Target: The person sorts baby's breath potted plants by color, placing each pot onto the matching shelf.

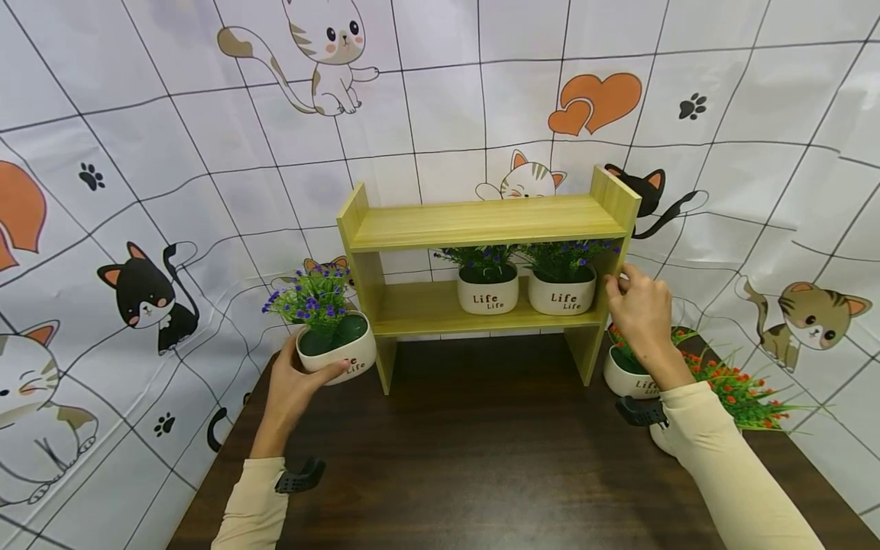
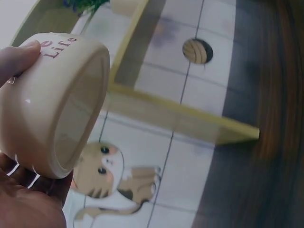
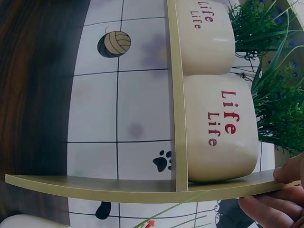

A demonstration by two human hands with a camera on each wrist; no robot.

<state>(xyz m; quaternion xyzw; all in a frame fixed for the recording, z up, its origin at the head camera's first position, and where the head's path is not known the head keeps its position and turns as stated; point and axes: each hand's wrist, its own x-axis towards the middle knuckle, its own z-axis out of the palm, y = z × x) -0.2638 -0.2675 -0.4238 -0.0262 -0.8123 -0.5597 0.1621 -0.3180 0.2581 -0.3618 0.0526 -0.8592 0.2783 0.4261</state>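
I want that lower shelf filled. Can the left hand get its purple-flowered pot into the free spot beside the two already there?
Probably yes: the left hand holds the pot just left of the shelf, whose left half lies bare and open at the front.

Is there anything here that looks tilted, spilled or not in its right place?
Nothing is spilled or damaged. Only the pot of purple flowers in the left hand is tilted, held off the table beside the wooden shelf. Two matching pots stand upright on its lower board.
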